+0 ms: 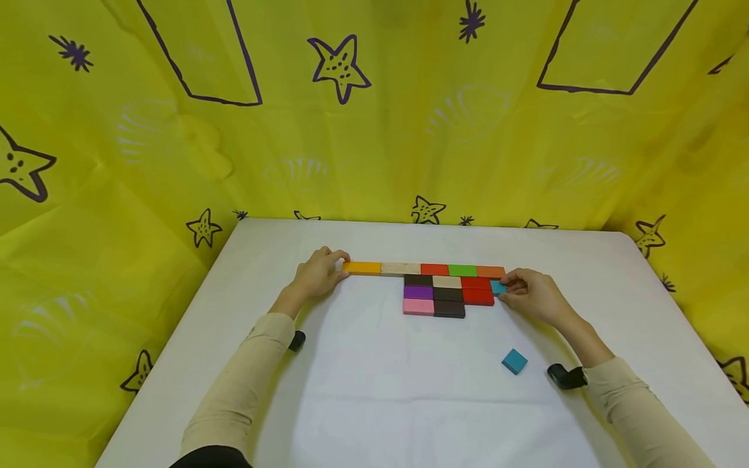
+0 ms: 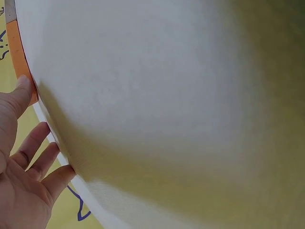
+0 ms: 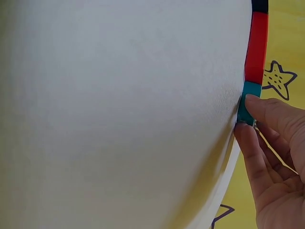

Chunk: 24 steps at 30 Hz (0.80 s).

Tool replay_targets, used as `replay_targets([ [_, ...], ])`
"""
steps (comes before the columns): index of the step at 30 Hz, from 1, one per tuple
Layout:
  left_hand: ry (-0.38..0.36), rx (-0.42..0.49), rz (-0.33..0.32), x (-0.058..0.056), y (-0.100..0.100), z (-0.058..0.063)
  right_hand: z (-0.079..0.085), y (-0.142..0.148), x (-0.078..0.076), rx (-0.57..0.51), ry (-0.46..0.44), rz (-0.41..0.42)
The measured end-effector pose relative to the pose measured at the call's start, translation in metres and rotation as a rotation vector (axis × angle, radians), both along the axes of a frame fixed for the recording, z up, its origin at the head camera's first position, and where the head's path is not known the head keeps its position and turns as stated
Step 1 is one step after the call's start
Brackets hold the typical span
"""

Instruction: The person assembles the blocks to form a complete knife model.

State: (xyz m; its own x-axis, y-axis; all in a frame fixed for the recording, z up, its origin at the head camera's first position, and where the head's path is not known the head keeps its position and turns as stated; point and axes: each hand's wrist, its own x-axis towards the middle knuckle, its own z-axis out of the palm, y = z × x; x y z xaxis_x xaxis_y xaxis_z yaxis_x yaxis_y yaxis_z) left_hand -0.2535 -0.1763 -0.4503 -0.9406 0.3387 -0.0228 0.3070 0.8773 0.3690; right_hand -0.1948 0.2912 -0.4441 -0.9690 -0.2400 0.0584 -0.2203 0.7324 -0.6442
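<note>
A row of flat coloured blocks lies across the table, with a yellow-orange block (image 1: 363,268) at its left end. My left hand (image 1: 318,274) holds the outer end of that block, and the left wrist view shows the thumb on the orange block (image 2: 19,52). Below the row sits a cluster of red, black, purple, pink and pale blocks. At its right side my right hand (image 1: 537,298) pinches a blue block (image 1: 497,288). In the right wrist view, this teal-looking block (image 3: 251,88) touches a red block (image 3: 256,45).
Another blue block (image 1: 515,361) lies apart on the white table (image 1: 409,370), nearer the front and left of the right forearm. Yellow patterned cloth (image 1: 386,143) hangs behind and beside the table. A dark wrist camera (image 1: 565,376) sits below the right hand.
</note>
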Motion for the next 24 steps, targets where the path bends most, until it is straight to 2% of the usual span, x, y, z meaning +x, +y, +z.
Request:
replay_targets([
  [14,-0.020,-0.027,0.009,0.000,0.004,0.002,-0.001,0.002,-0.002,0.007,0.034,-0.008],
  [24,-0.017,-0.025,0.013,-0.001,0.003,0.000,0.002,0.005,0.008,0.018,0.016,-0.022],
])
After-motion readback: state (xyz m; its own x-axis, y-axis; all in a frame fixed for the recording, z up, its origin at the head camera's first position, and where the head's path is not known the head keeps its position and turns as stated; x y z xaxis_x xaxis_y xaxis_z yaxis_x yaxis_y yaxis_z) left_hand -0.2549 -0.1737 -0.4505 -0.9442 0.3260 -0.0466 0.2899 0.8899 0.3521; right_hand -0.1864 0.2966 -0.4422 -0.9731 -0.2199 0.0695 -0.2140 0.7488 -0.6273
